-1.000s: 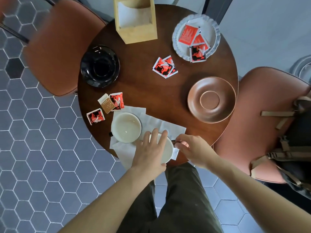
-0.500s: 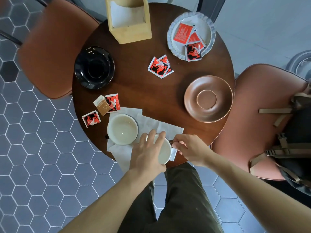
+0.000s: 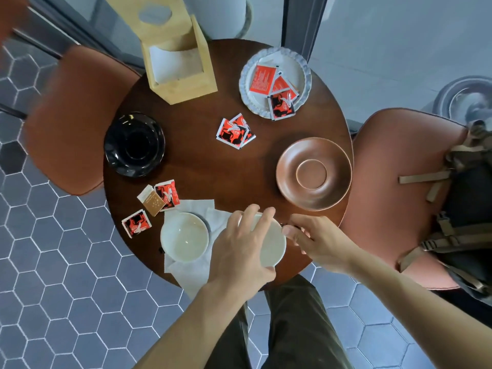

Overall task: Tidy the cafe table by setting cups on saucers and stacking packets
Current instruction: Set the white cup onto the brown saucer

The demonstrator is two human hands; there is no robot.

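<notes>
Two white cups stand at the near edge of the round wooden table (image 3: 213, 169). My left hand (image 3: 242, 251) lies over the right cup (image 3: 274, 243), fingers curled round its rim. My right hand (image 3: 316, 241) pinches that cup's dark handle. The left cup (image 3: 185, 237) sits on white napkins (image 3: 191, 272). A brown saucer (image 3: 314, 173) lies at the right, a black saucer (image 3: 134, 144) at the left. Red packets lie mid-table (image 3: 234, 131), near the left cup (image 3: 166, 195), at the left edge (image 3: 136, 223), and on a white plate (image 3: 275, 82).
A wooden napkin box (image 3: 177, 62) stands at the far side of the table. Brown chairs flank the table on the left (image 3: 72, 121) and right (image 3: 394, 187); a backpack (image 3: 468, 225) rests on the right chair. Grey hexagon tiles cover the floor.
The view has tilted up and the table sits lower in frame. The gripped cup seems slightly raised and shifted right off the napkins, with both hands still on it.
</notes>
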